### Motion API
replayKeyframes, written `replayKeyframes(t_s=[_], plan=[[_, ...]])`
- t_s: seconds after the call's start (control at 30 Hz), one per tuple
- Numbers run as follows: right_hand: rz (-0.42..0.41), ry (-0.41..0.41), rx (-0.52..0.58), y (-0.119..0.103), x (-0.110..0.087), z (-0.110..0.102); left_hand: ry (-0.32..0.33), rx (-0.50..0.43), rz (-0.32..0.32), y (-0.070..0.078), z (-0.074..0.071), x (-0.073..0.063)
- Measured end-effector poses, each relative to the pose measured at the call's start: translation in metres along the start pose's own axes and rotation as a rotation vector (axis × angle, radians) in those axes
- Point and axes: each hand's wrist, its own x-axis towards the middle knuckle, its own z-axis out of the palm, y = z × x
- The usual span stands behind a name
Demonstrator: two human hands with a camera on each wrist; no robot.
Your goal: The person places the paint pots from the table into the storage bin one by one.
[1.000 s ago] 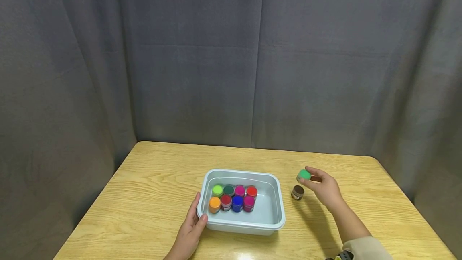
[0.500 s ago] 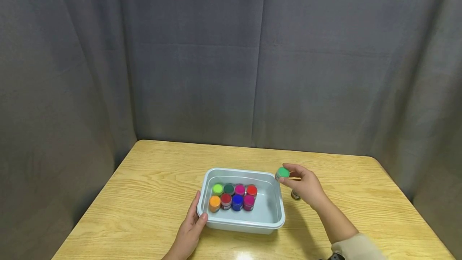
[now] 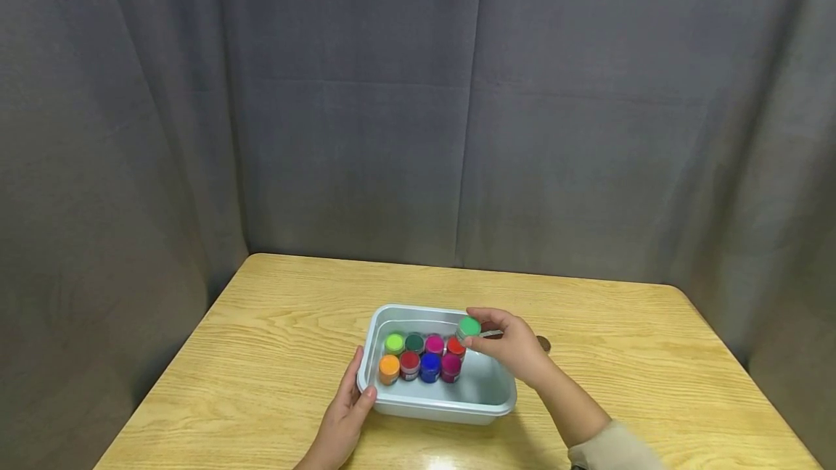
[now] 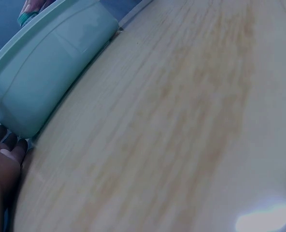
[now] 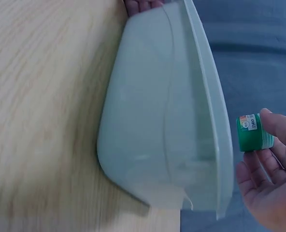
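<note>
My right hand (image 3: pixel 519 350) pinches a small green paint jar (image 3: pixel 469 327) between thumb and fingers, over the back part of a pale blue plastic tub (image 3: pixel 486 386). In the right wrist view the labelled green jar (image 5: pixel 250 134) is beyond the tub's rim. My left hand (image 3: pixel 342 415) grips the tub's near left corner, thumb on the rim and fingers along the side. Inside the tub, two rows of paint jars stand upright at the left: lime, dark green, pink and red (image 3: pixel 456 347) behind; orange (image 3: pixel 389 368), dark red, blue and magenta (image 3: pixel 451 366) in front.
A brown-lidded jar (image 3: pixel 544 344) stands on the wooden table (image 3: pixel 294 325) right of the tub, mostly hidden behind my right hand. The tub's right part shows bare floor. Grey curtains (image 3: pixel 353 129) hang behind the table and along both sides.
My right hand has carried the green jar leftward from beside the brown jar to over the tub. The left hand and tub have stayed in place.
</note>
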Motion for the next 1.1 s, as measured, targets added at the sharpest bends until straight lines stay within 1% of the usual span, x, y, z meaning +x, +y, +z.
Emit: replayKeyframes(t_s=[0.17,0.27,0.4,0.53,0.67,0.77,0.87,1.1], plan=[[-0.031,-0.069,-0.001,0.0,0.003,0.014,-0.003,-0.009,0.028,0.0,0.0,0.0],[-0.056,-0.111,-0.004,0.001,0.005,0.023,-0.006,-0.023,0.028,0.001,0.0,0.0],[-0.055,-0.147,0.004,0.0,0.006,0.034,-0.005,-0.037,0.019,0.001,0.0,0.0],[-0.064,-0.162,-0.009,-0.001,0.007,0.044,-0.003,-0.005,0.031,0.001,-0.001,0.0],[-0.096,-0.194,-0.021,-0.001,0.007,0.052,0.005,0.014,0.012,0.001,0.0,0.0],[-0.104,-0.221,-0.021,-0.002,0.007,0.057,0.003,0.021,0.001,0.0,0.001,0.0],[-0.104,-0.237,-0.038,-0.001,0.007,0.062,-0.004,0.026,0.003,0.0,0.001,0.001],[-0.125,-0.27,-0.137,-0.002,0.009,0.071,-0.008,0.028,0.015,0.0,0.0,0.0]])
